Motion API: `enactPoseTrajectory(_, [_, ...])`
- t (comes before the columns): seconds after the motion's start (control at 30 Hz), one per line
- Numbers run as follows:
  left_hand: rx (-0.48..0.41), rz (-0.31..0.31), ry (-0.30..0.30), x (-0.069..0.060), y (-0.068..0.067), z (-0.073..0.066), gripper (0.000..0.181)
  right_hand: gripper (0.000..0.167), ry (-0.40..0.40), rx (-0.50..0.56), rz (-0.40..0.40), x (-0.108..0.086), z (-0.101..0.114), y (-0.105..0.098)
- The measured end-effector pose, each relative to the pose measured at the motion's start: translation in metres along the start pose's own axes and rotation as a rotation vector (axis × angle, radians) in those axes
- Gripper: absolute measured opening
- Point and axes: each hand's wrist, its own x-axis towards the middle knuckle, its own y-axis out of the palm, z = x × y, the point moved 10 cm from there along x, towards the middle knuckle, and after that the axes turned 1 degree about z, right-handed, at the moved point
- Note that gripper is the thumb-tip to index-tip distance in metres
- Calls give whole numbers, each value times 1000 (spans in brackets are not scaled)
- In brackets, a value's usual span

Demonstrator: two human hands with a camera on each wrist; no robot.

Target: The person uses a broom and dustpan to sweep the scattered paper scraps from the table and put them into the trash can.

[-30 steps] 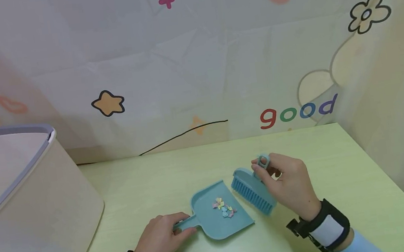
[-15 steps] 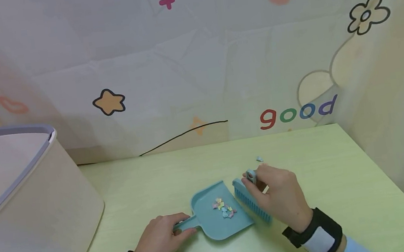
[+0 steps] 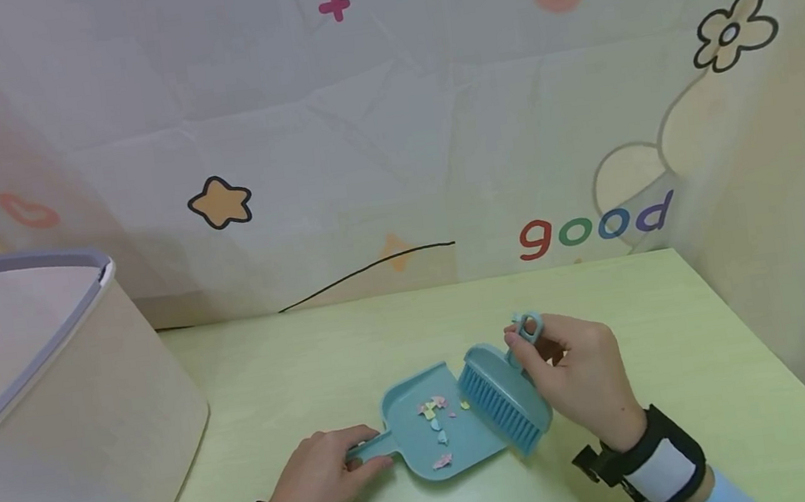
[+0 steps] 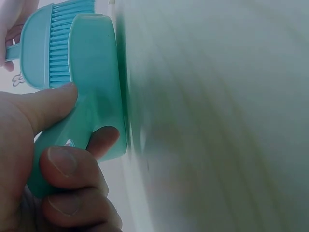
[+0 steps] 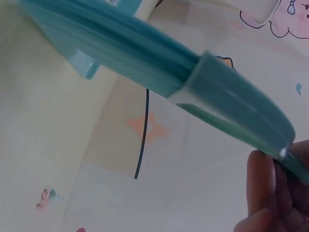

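Observation:
My left hand (image 3: 320,470) grips the handle of a blue-green dustpan (image 3: 406,435), thumb on top and fingers curled beneath in the left wrist view. Several small pastel paper scraps (image 3: 435,425) lie scattered in the pan. In my right hand (image 3: 583,371), thumb and fingers pinch the handle of a matching brush (image 3: 510,393). Its bristles (image 3: 498,411) tilt over the pan's right-hand lip; whether they touch it, I cannot tell. A few pink and bluish scraps (image 5: 47,199) lie on the table in the right wrist view, largely hidden behind the right hand in the head view.
A tall white bin (image 3: 84,424) with a lilac rim stands at the left of the pale green table (image 3: 296,364). A printed curtain (image 3: 359,139) hangs along the table's back edge, and another side of cloth (image 3: 781,204) borders the right.
The brush dipped left toward the pan's lip, then rose and tilted, showing its bristles. Scraps inside the pan have spread out, one now near the lip. The left hand keeps its place.

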Motion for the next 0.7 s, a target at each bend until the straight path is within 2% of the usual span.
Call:
enactPoseTrajectory(0.33, [-19,-6,1,3,1,2,28,10,-13,-71,-23,-3,-10,-14])
enactPoseTrajectory(0.7, [-29,-34,3,3,-5,5,23,13,-12,-219,-55,-14,-33,-47])
